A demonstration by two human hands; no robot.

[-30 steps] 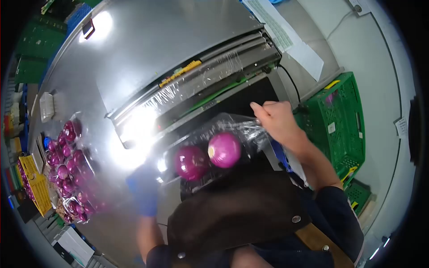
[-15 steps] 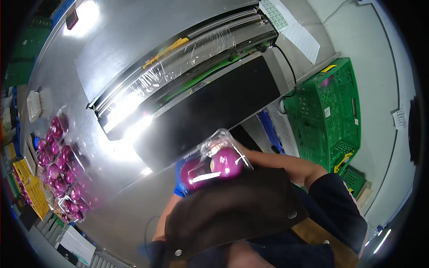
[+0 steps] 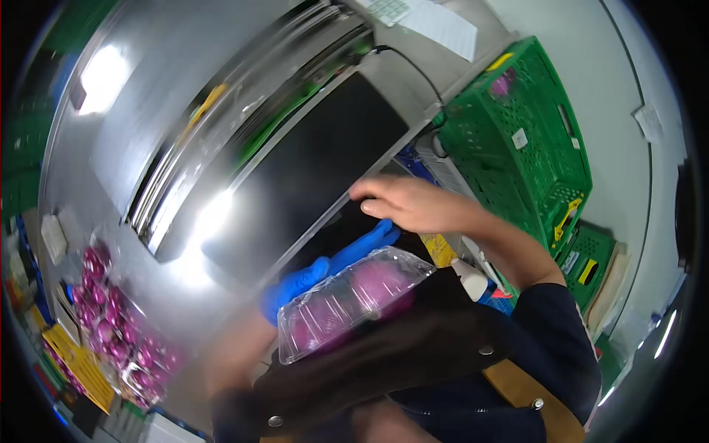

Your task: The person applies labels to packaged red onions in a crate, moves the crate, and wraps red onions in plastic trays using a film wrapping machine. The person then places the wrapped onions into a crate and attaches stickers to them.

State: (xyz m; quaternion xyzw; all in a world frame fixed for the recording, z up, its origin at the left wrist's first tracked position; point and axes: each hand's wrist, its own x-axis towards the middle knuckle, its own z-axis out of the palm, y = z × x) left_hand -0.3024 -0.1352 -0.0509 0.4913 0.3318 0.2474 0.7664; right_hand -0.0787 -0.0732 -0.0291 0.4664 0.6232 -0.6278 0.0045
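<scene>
Here's the clear pack of two purple onions, tilted up in front of the dark apron, its film creased and shining! The blue-gloved left hand is right at its far edge, fingers stretched out straight; whether they grip it, I can't tell. And there's the bare right hand, fingers loosely bent, thumb parted from them, just beyond the glove's tips. Past both hands lies the machine's black plate, while more packed onions crowd the left of the metal desk.
</scene>
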